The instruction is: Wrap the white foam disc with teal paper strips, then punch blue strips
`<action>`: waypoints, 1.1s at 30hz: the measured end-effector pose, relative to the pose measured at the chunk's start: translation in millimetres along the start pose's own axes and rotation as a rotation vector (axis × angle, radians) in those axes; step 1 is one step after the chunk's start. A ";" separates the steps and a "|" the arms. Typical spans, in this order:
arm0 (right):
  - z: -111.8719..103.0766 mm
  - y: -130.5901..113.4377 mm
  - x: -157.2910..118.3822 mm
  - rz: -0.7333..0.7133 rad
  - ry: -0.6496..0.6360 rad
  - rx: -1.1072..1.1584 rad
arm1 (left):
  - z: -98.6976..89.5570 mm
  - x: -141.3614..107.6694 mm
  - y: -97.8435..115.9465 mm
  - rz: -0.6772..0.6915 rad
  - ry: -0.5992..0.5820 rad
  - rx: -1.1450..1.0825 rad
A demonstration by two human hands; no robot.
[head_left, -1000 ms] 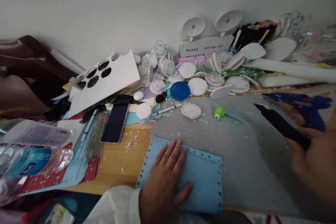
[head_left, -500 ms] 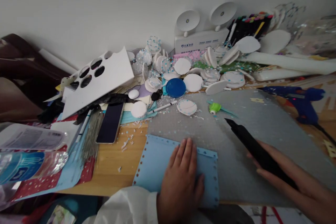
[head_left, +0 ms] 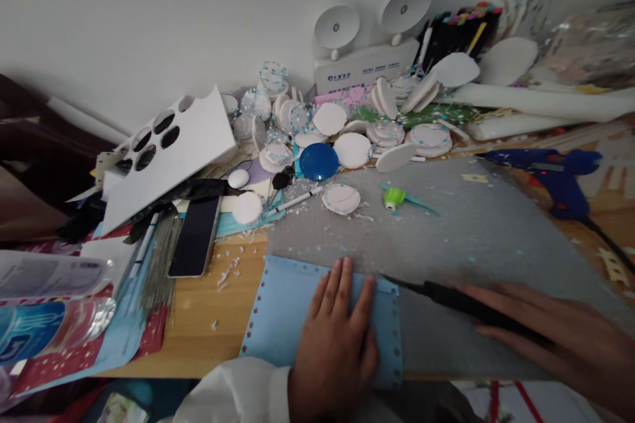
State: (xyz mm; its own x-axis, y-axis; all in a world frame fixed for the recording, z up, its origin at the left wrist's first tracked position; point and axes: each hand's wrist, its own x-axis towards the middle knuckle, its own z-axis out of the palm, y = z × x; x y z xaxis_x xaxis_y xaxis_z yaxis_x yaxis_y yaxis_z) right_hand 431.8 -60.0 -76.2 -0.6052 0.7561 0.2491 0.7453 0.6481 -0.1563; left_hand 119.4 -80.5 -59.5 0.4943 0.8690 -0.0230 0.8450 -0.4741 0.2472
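My left hand (head_left: 333, 337) lies flat with its fingers spread on a light blue sheet (head_left: 282, 307) that has small flower-shaped holes along its edges. A folded strip runs along the sheet's top right edge. In my right hand (head_left: 540, 324) is a black cutter (head_left: 461, 299), held almost level. Its thin dark tip meets the sheet's top right corner area, just right of my left fingers. Under the sheet's right part lies a grey mat (head_left: 476, 231).
Behind are white discs (head_left: 352, 149), a blue disc (head_left: 319, 161) and a green item (head_left: 393, 197). A blue glue gun (head_left: 550, 172) lies right. Left are a phone (head_left: 195, 238), a bottle (head_left: 54, 324) and a white board with round holes (head_left: 191, 145).
My right hand has swung the cutter lower and leftward, bringing its tip to the sheet. My left fingers have spread wider. The whole view has shifted slightly.
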 end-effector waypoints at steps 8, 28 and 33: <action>-22.5 5.1 6.8 -0.117 -0.069 -0.005 | -0.8 -0.1 -0.1 -0.038 0.011 0.062; -14.5 24.5 48.9 -0.171 -0.088 0.119 | -0.3 -0.5 4.9 -0.066 0.053 0.089; -14.7 27.5 50.9 -0.180 -0.084 0.146 | 1.0 -0.4 5.1 -0.080 0.060 0.077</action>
State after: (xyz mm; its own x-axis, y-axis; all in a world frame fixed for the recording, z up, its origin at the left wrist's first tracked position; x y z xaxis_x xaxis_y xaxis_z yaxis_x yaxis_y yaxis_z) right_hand 425.6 -5.1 -53.8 -0.7501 0.6285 0.2058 0.5789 0.7745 -0.2549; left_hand 123.8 -83.4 -59.2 0.4134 0.9104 0.0188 0.8957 -0.4103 0.1713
